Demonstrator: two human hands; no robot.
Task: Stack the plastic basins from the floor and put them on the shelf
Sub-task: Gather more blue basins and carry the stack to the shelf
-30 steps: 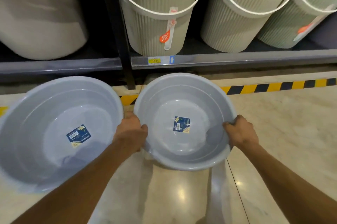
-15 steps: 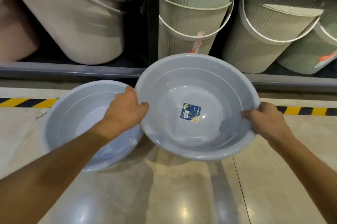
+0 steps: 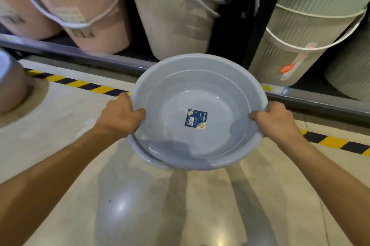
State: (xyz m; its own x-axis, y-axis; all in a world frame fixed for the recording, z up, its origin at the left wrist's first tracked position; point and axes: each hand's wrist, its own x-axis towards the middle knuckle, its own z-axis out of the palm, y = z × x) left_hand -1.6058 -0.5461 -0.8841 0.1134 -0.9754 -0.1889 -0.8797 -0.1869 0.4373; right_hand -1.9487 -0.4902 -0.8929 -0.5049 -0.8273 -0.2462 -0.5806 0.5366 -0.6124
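Head view. Grey-blue basin (image 3: 198, 111) is held above the floor (image 3: 140, 205), mouth up and tipped toward the camera, the far rim higher than the near one. It is round, so no long axis reads. A blue label (image 3: 195, 118) sits at the centre of its bottom. A second rim (image 3: 146, 157) of the same colour shows just below its lower left edge, a second basin nested beneath it.

The basin lies between the two grips, each at mid-height on opposite sides of the rim. Left hand (image 3: 120, 116) is clenched on the left rim, thumb over the lip inside, fingers hidden beneath. Right hand (image 3: 275, 120) grasps the right rim the same way, thumb tip inside. Both forearms reach in from the lower corners, wrists fairly straight.

Behind the basin runs the shelf (image 3: 80, 53) edge, carrying a pink bucket (image 3: 76, 11), a cream bucket (image 3: 176, 21) and ribbed pale green bins (image 3: 304, 31). Yellow-black tape (image 3: 84, 85) marks the floor alongside it.
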